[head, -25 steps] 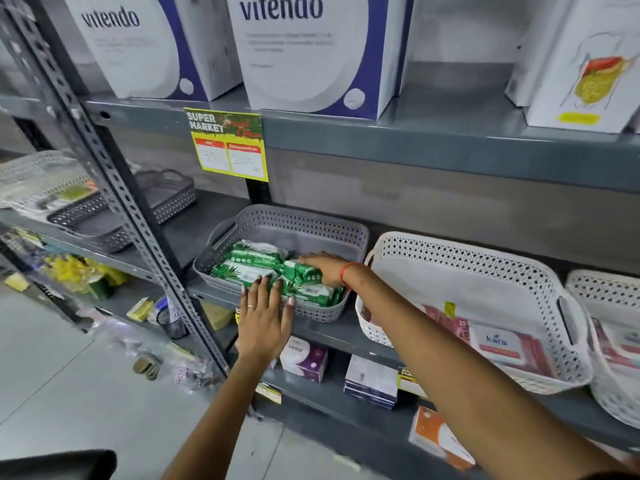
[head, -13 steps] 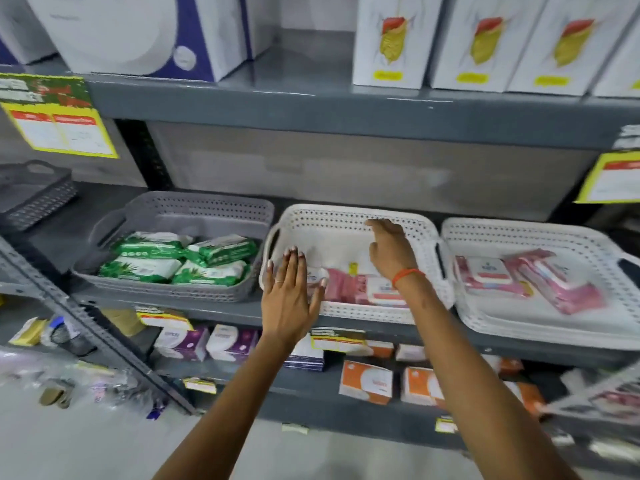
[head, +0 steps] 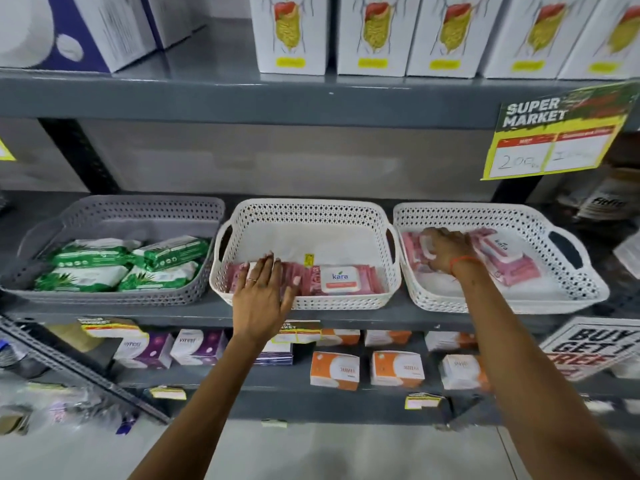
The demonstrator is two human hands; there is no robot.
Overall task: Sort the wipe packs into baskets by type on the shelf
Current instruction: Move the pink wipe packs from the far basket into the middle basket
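Three baskets on the shelf (head: 207, 315). Left hand (head: 261, 296), fingers spread, lies flat on pink packs (head: 341, 279) in the middle basket (head: 308, 301). Right hand (head: 446, 252) grips pink packs (head: 507, 259) (count unclear) in the right basket (head: 502, 303). Four green packs (head: 121, 261) fill the grey basket (head: 114, 296), left of both hands.

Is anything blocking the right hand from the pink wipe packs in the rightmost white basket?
Nothing visible does. The right hand already rests on the pink wipe packs inside the right-hand white perforated plastic basket, having reached over its open top. Whether the fingers have closed on a pack cannot be told.
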